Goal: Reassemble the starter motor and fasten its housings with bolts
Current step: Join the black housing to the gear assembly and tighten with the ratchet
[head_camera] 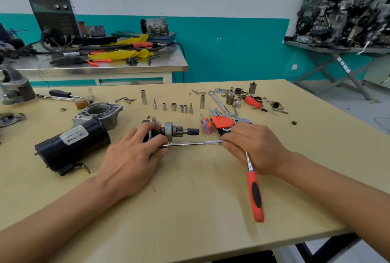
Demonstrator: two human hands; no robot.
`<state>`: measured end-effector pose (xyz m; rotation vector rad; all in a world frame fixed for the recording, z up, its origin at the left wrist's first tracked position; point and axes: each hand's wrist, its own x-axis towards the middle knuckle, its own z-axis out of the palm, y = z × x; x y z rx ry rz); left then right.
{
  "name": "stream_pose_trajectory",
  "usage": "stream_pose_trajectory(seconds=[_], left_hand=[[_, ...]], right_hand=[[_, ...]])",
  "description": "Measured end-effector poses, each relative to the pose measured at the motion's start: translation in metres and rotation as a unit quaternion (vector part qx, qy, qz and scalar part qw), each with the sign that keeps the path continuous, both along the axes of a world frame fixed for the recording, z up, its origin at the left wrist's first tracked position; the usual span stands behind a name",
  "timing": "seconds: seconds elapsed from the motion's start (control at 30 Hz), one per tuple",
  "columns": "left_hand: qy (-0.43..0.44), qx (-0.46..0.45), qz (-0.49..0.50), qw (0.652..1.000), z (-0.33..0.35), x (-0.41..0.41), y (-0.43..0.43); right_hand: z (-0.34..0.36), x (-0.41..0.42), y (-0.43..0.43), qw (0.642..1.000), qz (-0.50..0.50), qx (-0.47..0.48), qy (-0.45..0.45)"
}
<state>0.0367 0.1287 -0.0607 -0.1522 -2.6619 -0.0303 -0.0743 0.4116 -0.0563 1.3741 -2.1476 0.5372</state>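
Clamped down, the left hand (135, 153) curls over the drive assembly (175, 131) at mid-table (190, 199). The right hand (253, 146) grips the head of the ratchet (254, 191), and its extension bar (190, 143) reaches across under the left thumb. What the tip seats on is hidden. The motor body (71, 144) and nose housing (101, 112) lie apart to the left, unjoined. The danger looks like this: that long bar tilts, the tip slips off, or the hand-held part rolls under torque.
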Motion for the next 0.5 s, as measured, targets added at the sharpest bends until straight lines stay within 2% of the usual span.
stream_pose_trajectory(seconds=[0.03, 0.07, 0.1, 0.13, 0.17, 0.2, 0.23, 0.27, 0.3, 0.33, 0.37, 0.4, 0.43, 0.47, 0.5], left_hand=[[-0.001, -0.002, 0.002, 1.0, 0.0, 0.0, 0.0], [-0.004, -0.002, 0.007, 1.0, 0.0, 0.0, 0.0], [-0.007, -0.001, 0.011, 1.0, 0.0, -0.001, 0.0], [-0.01, 0.001, 0.011, 1.0, 0.001, -0.001, 0.001], [-0.011, 0.004, 0.007, 1.0, 0.0, 0.0, 0.001], [-0.009, 0.007, 0.003, 1.0, 0.0, 0.0, 0.001], [-0.005, 0.009, 0.002, 1.0, 0.001, 0.0, 0.001], [-0.004, 0.008, 0.003, 1.0, 0.001, 0.001, 0.001], [-0.005, 0.006, 0.004, 1.0, 0.002, 0.002, 0.001], [-0.008, 0.006, 0.005, 1.0, 0.002, 0.002, 0.001], [-0.01, 0.007, 0.004, 1.0, 0.002, 0.002, 0.002], [-0.009, 0.007, 0.003, 1.0, 0.002, 0.002, 0.002], [-0.009, 0.006, 0.003, 1.0, 0.002, 0.002, 0.002], [-0.01, 0.006, 0.006, 1.0, 0.002, 0.002, 0.002], [-0.01, 0.008, 0.009, 1.0, 0.002, 0.001, 0.002]], right_hand=[[-0.001, -0.003, -0.003, 0.995, -0.011, -0.022, -0.099], [0.002, -0.002, -0.007, 0.957, -0.037, -0.082, -0.277], [0.008, -0.001, -0.012, 0.863, -0.082, -0.123, -0.483], [0.011, 0.0, -0.016, 0.742, -0.114, -0.121, -0.65], [0.014, 0.0, -0.016, 0.672, -0.131, -0.128, -0.717], [0.015, -0.001, -0.016, 0.672, -0.129, -0.12, -0.719], [0.011, -0.001, -0.014, 0.743, -0.128, -0.103, -0.649], [0.006, -0.001, -0.012, 0.854, -0.113, -0.089, -0.5], [0.006, 0.002, -0.008, 0.944, -0.093, -0.073, -0.307], [0.007, 0.003, -0.004, 0.988, -0.054, -0.047, -0.136], [0.008, 0.003, -0.002, 1.0, -0.021, -0.014, -0.018], [0.005, 0.001, -0.001, 1.0, -0.008, 0.002, 0.018], [0.003, -0.002, -0.002, 0.999, -0.016, -0.01, -0.033], [0.006, -0.003, -0.006, 0.98, -0.038, -0.052, -0.191], [0.011, 0.001, -0.012, 0.901, -0.069, -0.115, -0.413]])
